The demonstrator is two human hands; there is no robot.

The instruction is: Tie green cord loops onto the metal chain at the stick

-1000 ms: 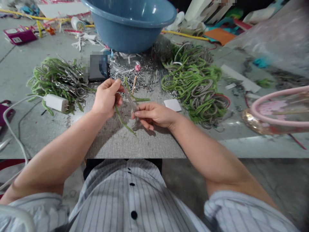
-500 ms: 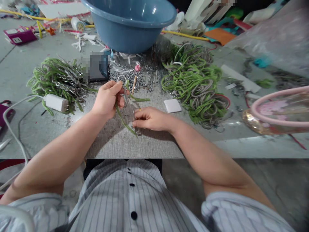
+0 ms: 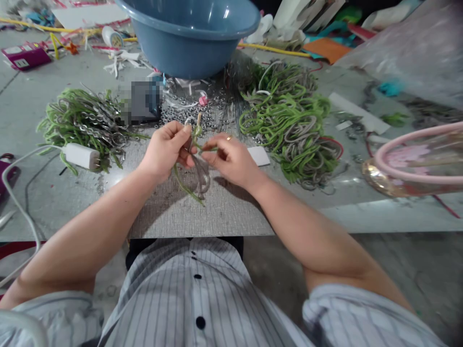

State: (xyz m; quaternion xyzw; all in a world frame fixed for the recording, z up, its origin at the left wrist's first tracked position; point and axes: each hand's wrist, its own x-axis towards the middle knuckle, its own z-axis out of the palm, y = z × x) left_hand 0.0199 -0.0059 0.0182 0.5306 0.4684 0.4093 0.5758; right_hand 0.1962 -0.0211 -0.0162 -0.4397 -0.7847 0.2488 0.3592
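Between my hands is a green and grey cord [image 3: 189,192], its loose ends hanging down over the table. My left hand [image 3: 168,147] pinches its upper part, where a pale ring [image 3: 189,120] sticks up above the fingertips. The fingers of my right hand [image 3: 229,159] close on the cord just right of the left fingers. A thin wooden stick [image 3: 198,118] shows behind the knot; whether it touches the cord I cannot tell. Many small metal beads [image 3: 213,115] lie scattered just beyond my hands.
A blue basin [image 3: 191,48] stands at the back. Looped green and grey cords [image 3: 289,120] lie to the right, and cords with metal chains [image 3: 83,120] to the left. A white charger [image 3: 81,155], a white square [image 3: 259,156] and a pink-rimmed clear bag [image 3: 415,159] are also on the table.
My right hand has moved up from the lower grey strands to the cord near my left fingertips. The grey strands now hang in a loose loop. My left hand keeps its pinch.
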